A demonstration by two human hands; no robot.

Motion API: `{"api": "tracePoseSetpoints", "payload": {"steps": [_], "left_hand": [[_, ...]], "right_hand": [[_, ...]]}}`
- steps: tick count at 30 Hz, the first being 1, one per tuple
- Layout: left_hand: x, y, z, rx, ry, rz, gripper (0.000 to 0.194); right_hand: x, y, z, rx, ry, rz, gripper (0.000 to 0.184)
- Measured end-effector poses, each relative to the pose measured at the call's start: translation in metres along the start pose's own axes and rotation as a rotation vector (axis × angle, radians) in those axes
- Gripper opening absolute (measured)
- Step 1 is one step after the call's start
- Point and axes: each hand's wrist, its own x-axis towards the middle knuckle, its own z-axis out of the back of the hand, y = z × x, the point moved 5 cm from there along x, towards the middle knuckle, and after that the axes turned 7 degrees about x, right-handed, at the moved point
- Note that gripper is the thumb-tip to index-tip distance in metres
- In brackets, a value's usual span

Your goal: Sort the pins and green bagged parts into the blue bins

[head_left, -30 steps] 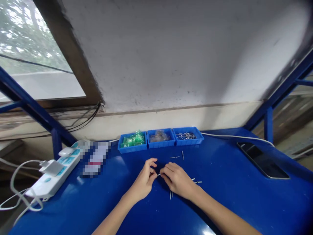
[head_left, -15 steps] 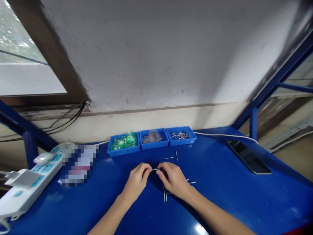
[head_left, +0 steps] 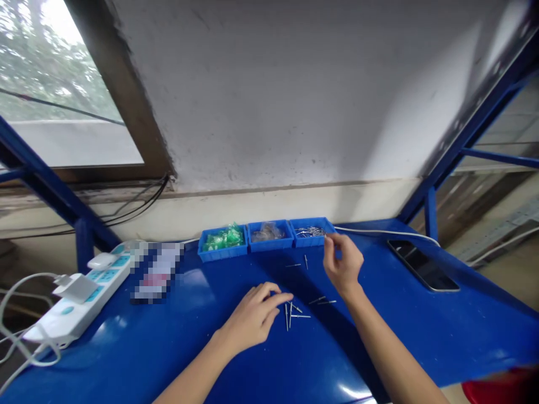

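My left hand (head_left: 256, 314) hovers low over the blue table, its fingers apart, with the index finger stretched toward several silver blind rivets (head_left: 290, 316). Raised at the front right corner of a blue bin of metal rivets (head_left: 312, 242) is my right hand (head_left: 343, 259). Its thumb and fingers are pinched together; what they hold, if anything, is too small to make out. Two more rivets (head_left: 322, 301) lie below the right hand. Another rivet (head_left: 306, 262) and a thin pin-like piece (head_left: 293, 265) rest in front of the bins.
Next to the rivet bin stand a blue bin of clear bags (head_left: 270, 244) and a blue bin of green packets (head_left: 223, 255). A white power strip (head_left: 80, 308) and a blurred packet (head_left: 158, 272) are at the left. A phone (head_left: 422, 265) lies at the right.
My hands, which were together at a rivet, have parted. The right moved up and right to the rivet bin; the left shifted slightly right and down, its fingers opening. The view has turned a little left.
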Motion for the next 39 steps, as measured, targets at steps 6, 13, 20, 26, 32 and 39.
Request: {"api": "tracePoseSetpoints", "payload": {"steps": [6,13,20,26,32,39], "left_hand": [[0.002,-0.004,-0.007,0.084,0.124,-0.109,0.017],[0.005,0.003,-0.008,0.187,0.062,-0.106,0.014],[0.008,0.013,-0.011,0.059,-0.101,-0.020,0.016],[0.009,0.036,-0.011,-0.125,-0.240,0.124,0.016],[0.006,0.052,-0.007,-0.272,-0.383,0.241,0.013],[0.003,0.046,0.001,-0.251,-0.437,0.291,0.012]], "right_hand": [[-0.035,-0.057,-0.015,-0.082,0.471,-0.454,0.046],[-0.092,-0.010,-0.003,0.094,0.750,-0.453,0.039],[-0.088,0.026,-0.027,0.183,0.723,-0.279,0.031],[-0.075,0.046,-0.045,0.207,0.662,-0.115,0.021],[-0.066,0.065,-0.067,0.173,0.715,0.091,0.014],[-0.056,0.057,-0.076,0.165,0.717,0.146,0.023]]}}
